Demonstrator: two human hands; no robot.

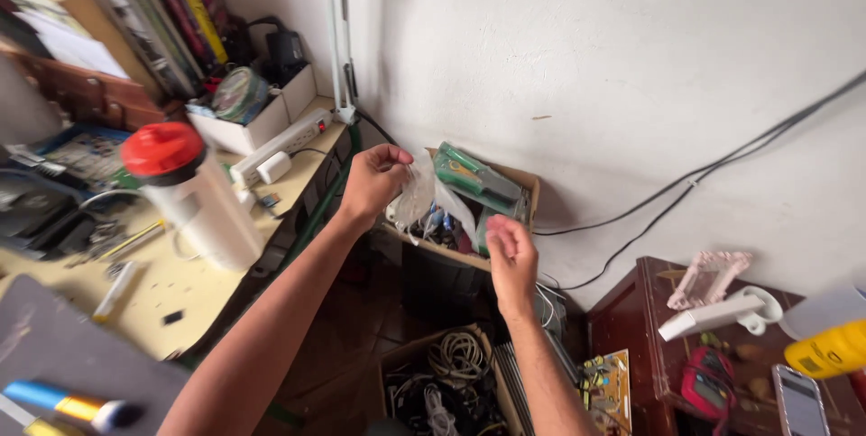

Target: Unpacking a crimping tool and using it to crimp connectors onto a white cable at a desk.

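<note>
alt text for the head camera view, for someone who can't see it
Seen from above, a person's left hand pinches a clear plastic bag over an open cardboard box of small parts against a white wall, while the right hand hovers just below it. A cluttered workbench stands at left, and a box of coiled cables sits on the floor.

Clear plastic bag (pixel 417 191): contents too hazy to tell. Left hand (pixel 372 180) covers the bag's top edge. Cardboard box (pixel 528 185): the small parts inside are a jumble, partly behind the bag and the right hand (pixel 511 258). Yellow bottle (pixel 828 351) and phone (pixel 801 402) cut off by the frame edges. Blue-and-gold cylinder (pixel 68 404) blurred.
</note>
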